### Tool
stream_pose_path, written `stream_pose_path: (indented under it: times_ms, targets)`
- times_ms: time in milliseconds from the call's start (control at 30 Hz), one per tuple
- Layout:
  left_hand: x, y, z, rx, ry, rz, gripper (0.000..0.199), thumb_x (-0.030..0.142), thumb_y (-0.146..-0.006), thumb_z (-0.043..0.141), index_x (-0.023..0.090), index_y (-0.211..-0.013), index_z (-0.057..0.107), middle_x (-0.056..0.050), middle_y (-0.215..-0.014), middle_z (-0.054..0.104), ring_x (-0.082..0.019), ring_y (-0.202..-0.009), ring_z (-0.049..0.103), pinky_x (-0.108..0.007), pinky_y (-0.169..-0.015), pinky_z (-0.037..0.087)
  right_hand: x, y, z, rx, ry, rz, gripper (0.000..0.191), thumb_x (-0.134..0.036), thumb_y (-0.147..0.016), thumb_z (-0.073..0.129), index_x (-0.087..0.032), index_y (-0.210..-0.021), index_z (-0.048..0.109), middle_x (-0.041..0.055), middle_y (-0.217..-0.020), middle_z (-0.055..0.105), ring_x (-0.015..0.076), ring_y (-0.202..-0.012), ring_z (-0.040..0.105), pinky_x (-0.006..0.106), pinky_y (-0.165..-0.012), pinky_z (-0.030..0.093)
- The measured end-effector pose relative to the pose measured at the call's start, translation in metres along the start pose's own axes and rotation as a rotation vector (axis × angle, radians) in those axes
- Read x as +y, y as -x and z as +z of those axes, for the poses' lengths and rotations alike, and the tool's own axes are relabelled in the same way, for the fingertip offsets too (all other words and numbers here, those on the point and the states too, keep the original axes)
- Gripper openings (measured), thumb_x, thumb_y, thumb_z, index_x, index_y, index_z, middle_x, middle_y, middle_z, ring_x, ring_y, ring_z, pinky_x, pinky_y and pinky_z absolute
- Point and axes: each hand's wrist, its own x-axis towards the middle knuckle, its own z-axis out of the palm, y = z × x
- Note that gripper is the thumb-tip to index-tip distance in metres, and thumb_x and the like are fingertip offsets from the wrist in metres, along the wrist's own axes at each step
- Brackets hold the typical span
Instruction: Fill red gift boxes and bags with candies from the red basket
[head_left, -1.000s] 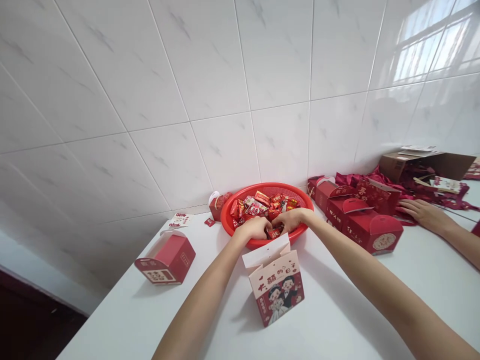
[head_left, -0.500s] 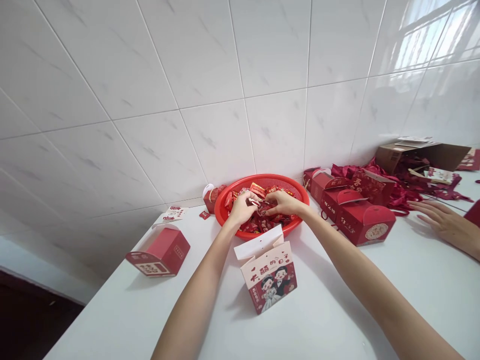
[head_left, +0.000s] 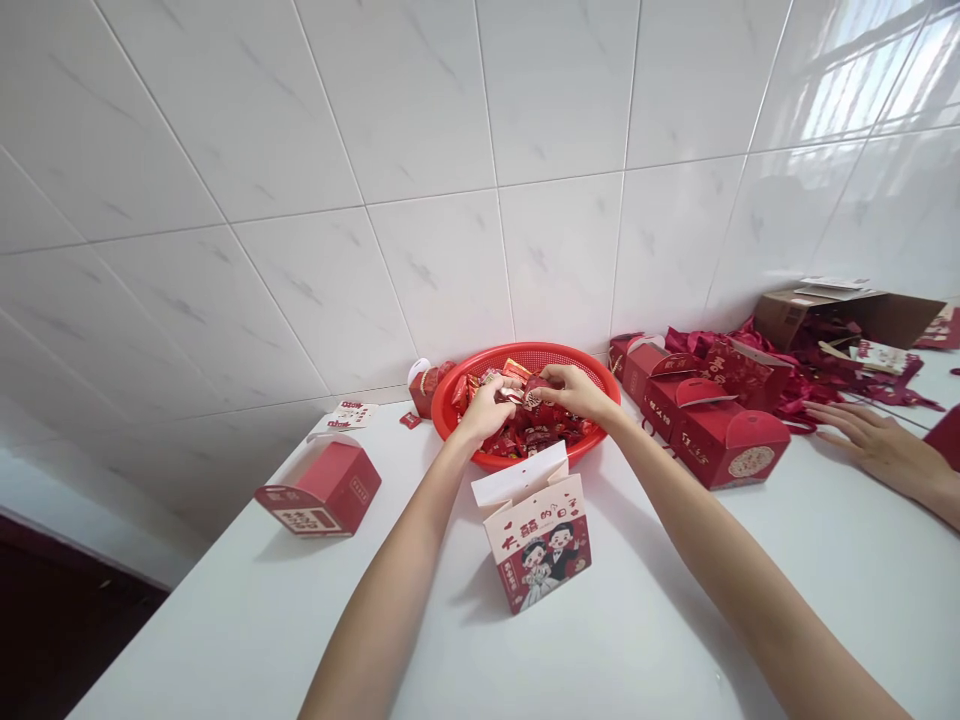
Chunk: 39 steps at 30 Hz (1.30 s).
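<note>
Both my hands reach into a red plastic basket (head_left: 540, 354) against the tiled wall, which holds many red-wrapped candies (head_left: 536, 436). My left hand (head_left: 490, 408) is closed around candies, with whitish and red wrappers showing at its fingertips. My right hand (head_left: 571, 390) pinches a dark red wrapped candy (head_left: 535, 392) just beside the left fingers. In front of the basket, between my forearms, stands an upright gift box (head_left: 541, 550) with a cartoon couple printed on it; its top flaps are raised and open.
A red gift box (head_left: 326, 490) stands at the left, near flat printed cards (head_left: 351, 415). Several closed red boxes (head_left: 724, 440) line the right, before dark red ribbon (head_left: 806, 385) and a cardboard carton (head_left: 780, 318). Another person's hand (head_left: 885, 445) rests on the table (head_left: 637, 640) at far right.
My right hand has lifted slightly and now shows a dark red candy between its fingers. My left hand stays over the basket, holding candies. The view has shifted slightly.
</note>
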Motion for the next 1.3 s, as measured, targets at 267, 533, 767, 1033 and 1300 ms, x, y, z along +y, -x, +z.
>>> stream_pose_path:
  times_ms: [267, 533, 767, 1033, 1300]
  targets:
    - [0.004, 0.003, 0.002, -0.021, -0.048, -0.079, 0.07, -0.002, -0.058, 0.046, 0.017, -0.123, 0.064, -0.004, -0.099, 0.069, -0.011, -0.067, 0.056, -0.02, -0.058, 0.042, -0.004, 0.002, -0.003, 0.035, -0.12, 0.036, 0.032, -0.048, -0.073, 0.065, -0.021, -0.07, 0.049, -0.0043, -0.063, 0.045, 0.0129, -0.06, 0.04, 0.027, -0.056, 0.028]
    - [-0.003, -0.004, 0.0, -0.066, -0.07, 0.083, 0.035, 0.013, -0.071, 0.064, 0.013, -0.105, 0.074, -0.012, -0.12, 0.07, -0.024, -0.107, 0.064, -0.034, -0.096, 0.049, -0.007, 0.004, -0.005, 0.071, -0.169, 0.023, 0.03, -0.045, -0.068, 0.072, -0.02, -0.074, 0.056, -0.0039, -0.066, 0.049, 0.0131, -0.062, 0.042, 0.026, -0.056, 0.031]
    - [-0.006, -0.005, -0.002, -0.102, 0.013, 0.053, 0.048, 0.007, -0.068, 0.065, 0.017, -0.115, 0.072, -0.008, -0.106, 0.073, -0.019, -0.086, 0.067, -0.033, -0.082, 0.055, -0.009, 0.005, -0.007, 0.065, -0.227, 0.048, 0.032, -0.046, -0.068, 0.073, -0.02, -0.077, 0.058, -0.0022, -0.07, 0.055, 0.0136, -0.063, 0.046, 0.026, -0.056, 0.034]
    - [-0.004, 0.0, 0.001, -0.192, 0.048, -0.016, 0.041, 0.015, -0.068, 0.073, 0.015, -0.109, 0.072, -0.004, -0.082, 0.07, -0.016, -0.069, 0.063, -0.028, -0.065, 0.054, -0.012, 0.007, -0.008, -0.009, -0.306, 0.073, 0.036, -0.05, -0.068, 0.075, -0.019, -0.077, 0.057, -0.0009, -0.071, 0.058, 0.0137, -0.064, 0.049, 0.025, -0.055, 0.036]
    - [0.0, 0.0, -0.001, -0.192, -0.035, 0.173, 0.025, 0.029, -0.074, 0.074, 0.013, -0.093, 0.073, -0.009, -0.099, 0.073, -0.026, -0.097, 0.067, -0.037, -0.087, 0.053, -0.011, 0.007, -0.009, -0.053, -0.361, 0.067, 0.037, -0.05, -0.068, 0.077, -0.018, -0.077, 0.06, 0.0013, -0.077, 0.062, 0.0154, -0.07, 0.054, 0.026, -0.06, 0.041]
